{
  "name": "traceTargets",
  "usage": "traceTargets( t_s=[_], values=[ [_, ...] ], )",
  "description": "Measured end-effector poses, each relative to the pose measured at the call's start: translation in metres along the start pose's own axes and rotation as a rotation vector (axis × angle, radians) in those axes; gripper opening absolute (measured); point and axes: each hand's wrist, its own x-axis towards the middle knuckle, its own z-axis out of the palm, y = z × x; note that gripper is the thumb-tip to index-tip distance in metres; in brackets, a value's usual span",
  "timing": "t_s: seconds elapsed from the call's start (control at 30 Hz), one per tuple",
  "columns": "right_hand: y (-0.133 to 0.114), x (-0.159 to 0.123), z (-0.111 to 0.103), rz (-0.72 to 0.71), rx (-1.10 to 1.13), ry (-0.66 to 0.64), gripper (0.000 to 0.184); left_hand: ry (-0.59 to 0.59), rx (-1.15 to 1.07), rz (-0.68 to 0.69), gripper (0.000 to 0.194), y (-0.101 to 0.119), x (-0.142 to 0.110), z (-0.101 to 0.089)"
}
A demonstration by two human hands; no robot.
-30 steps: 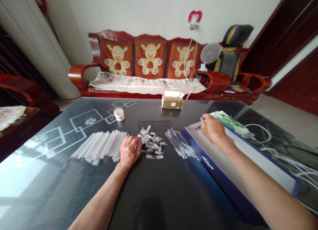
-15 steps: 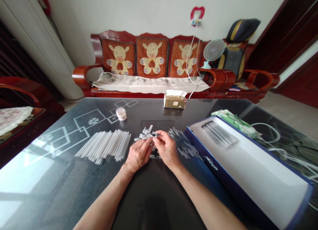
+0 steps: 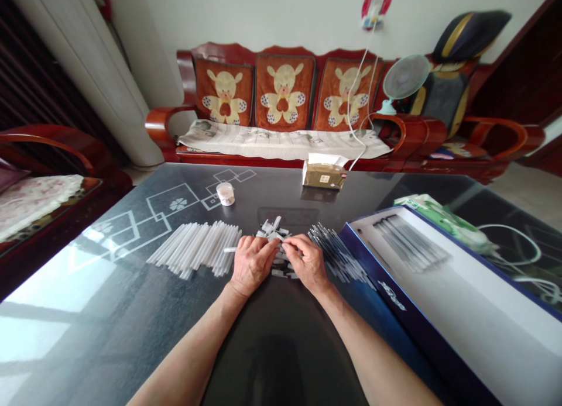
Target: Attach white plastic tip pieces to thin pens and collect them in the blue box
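Observation:
My left hand [image 3: 253, 264] is closed around a white plastic tube [image 3: 229, 250], whose end sticks out to the left past the knuckles. Close beside it, my right hand [image 3: 307, 262] has thumb and index finger pinched together near the tube's other end; what sits between them is too small to make out. Behind and beneath the fingers lies a heap of small white and dark plastic pieces [image 3: 277, 223], partly hidden by both hands. A row of similar white tubes [image 3: 197, 248] lies left of my left hand. Thin dark rods [image 3: 338, 254] lie in a bunch right of my right hand.
A blue box with a white inside [image 3: 474, 312] stands at the right, holding several dark-tipped sticks [image 3: 408, 242]. Behind it are a green package [image 3: 443, 219] and a white cord [image 3: 533, 236]. Farther back stand a small white tub [image 3: 225, 194] and a tissue box [image 3: 325, 173].
The view has turned, so everything sits farther right or left in frame. A white tube's end now shows left of my left hand. My fingertips have moved slightly apart.

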Motion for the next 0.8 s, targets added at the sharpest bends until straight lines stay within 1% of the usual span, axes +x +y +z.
traceTargets(
  t_s=[0.1,0.27,0.4,0.53,0.67,0.8],
  values=[
    [0.003,0.002,-0.001,0.001,0.003,-0.019,0.013,-0.028,0.0,-0.01,0.021,-0.001,0.0,0.0],
    [0.012,0.002,-0.002,0.084,0.109,-0.089,0.01,-0.106,0.014,-0.025,0.023,0.0,0.002,-0.001],
    [0.012,0.0,-0.001,0.098,0.155,-0.118,0.011,-0.152,0.028,-0.056,0.024,-0.001,0.003,-0.003],
    [0.007,-0.001,-0.001,0.063,0.092,-0.085,0.021,-0.167,0.03,-0.073,0.025,-0.003,0.002,-0.004],
    [0.008,0.0,-0.004,-0.019,-0.029,-0.039,0.015,-0.176,0.031,-0.074,0.026,-0.003,0.001,-0.003],
    [0.009,0.001,-0.006,-0.049,-0.062,0.0,0.016,-0.155,0.026,-0.068,0.026,-0.002,0.002,-0.003]
  ],
)
